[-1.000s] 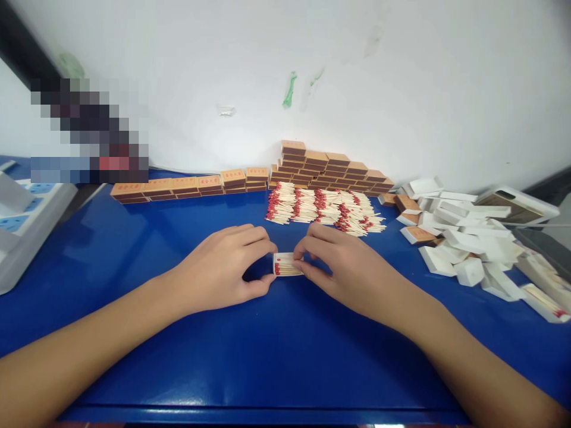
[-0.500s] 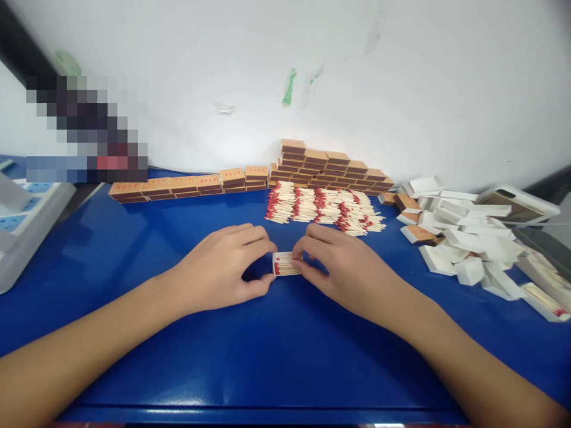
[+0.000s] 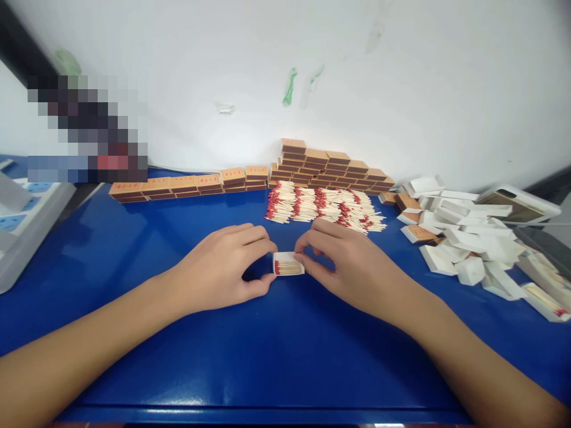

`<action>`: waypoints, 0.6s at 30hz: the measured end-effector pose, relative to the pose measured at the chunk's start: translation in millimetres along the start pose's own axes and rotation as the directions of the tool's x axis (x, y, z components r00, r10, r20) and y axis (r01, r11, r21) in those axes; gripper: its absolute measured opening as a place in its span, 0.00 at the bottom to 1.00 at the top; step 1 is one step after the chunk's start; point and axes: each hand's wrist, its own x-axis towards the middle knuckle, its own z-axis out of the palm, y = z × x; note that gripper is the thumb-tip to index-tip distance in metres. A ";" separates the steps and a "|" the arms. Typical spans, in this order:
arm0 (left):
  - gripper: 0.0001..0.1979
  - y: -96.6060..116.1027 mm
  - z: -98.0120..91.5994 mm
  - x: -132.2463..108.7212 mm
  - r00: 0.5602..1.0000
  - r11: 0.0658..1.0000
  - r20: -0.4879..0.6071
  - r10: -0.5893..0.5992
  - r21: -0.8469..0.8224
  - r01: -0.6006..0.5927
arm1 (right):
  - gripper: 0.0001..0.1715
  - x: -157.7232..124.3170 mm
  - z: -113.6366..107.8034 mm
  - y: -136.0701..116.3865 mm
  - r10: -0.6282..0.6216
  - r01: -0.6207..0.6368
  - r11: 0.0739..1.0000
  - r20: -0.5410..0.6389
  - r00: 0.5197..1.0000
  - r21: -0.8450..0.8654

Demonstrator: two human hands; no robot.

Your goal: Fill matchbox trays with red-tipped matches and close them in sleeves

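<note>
A small white matchbox tray (image 3: 300, 256) lies on the blue table in front of me, with red-headed matches (image 3: 288, 267) in it, heads to the left. My left hand (image 3: 227, 261) grips the tray's left end between thumb and fingers. At the tray's upper right, my right hand (image 3: 341, 255) has its thumb and fingertips closed together close to the rim. Whether anything small sits in that pinch I cannot make out. Just beyond the hands, loose matches (image 3: 325, 205) lie in several side-by-side heaps.
Closed orange matchboxes (image 3: 178, 183) form a row and a stepped stack (image 3: 316, 166) along the white wall. White trays (image 3: 468, 238) pile up at right, beside a phone (image 3: 517, 203) and a match-filled tray (image 3: 546, 300). A white power strip (image 3: 33, 238) is at left.
My right hand has drawn slightly up and to the right, uncovering the tray's right end. A match near the tray's upper side now lies lower among the others. My left hand stays put.
</note>
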 end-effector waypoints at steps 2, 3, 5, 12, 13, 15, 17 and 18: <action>0.10 0.1 0.0 0.2 1.000 1.000 -0.002 0.002 -0.005 -0.002 | 0.06 0.3 -0.8 0.5 -0.006 0.005 1.000 -0.016 1.000 -0.007; 0.10 0.1 0.0 0.3 1.000 1.000 -0.002 0.004 -0.006 -0.004 | 0.06 0.4 -1.0 0.6 -0.009 0.009 1.000 -0.022 1.000 -0.006; 0.10 0.1 0.2 0.4 1.000 1.000 -0.007 0.007 -0.007 -0.007 | 0.06 0.6 -1.1 0.7 -0.018 0.018 1.000 -0.036 0.999 -0.003; 0.10 -0.7 1.0 -0.1 1.000 1.000 -0.003 0.007 -0.003 -0.007 | 0.04 1.1 -0.5 2.3 -0.025 0.025 1.000 -0.058 0.998 -0.009; 0.10 -0.7 1.0 -0.1 1.000 1.000 -0.003 0.007 -0.004 -0.007 | 0.04 1.1 -0.6 2.5 -0.022 0.022 1.000 -0.058 0.998 -0.009; 0.10 -0.6 0.8 -0.1 1.000 1.000 -0.005 0.006 -0.005 -0.006 | 0.04 1.1 -1.2 2.8 -0.016 0.016 1.000 -0.061 0.998 -0.008; 0.10 -0.4 0.4 -0.1 1.000 1.000 -0.005 0.006 -0.004 -0.006 | 0.04 1.0 -1.9 2.9 -0.009 0.008 1.000 -0.064 0.998 -0.010; 0.10 -0.3 0.3 -0.1 1.000 1.000 -0.006 0.005 -0.004 -0.005 | 0.04 1.0 -2.3 3.0 -0.005 0.005 1.000 -0.066 0.998 -0.012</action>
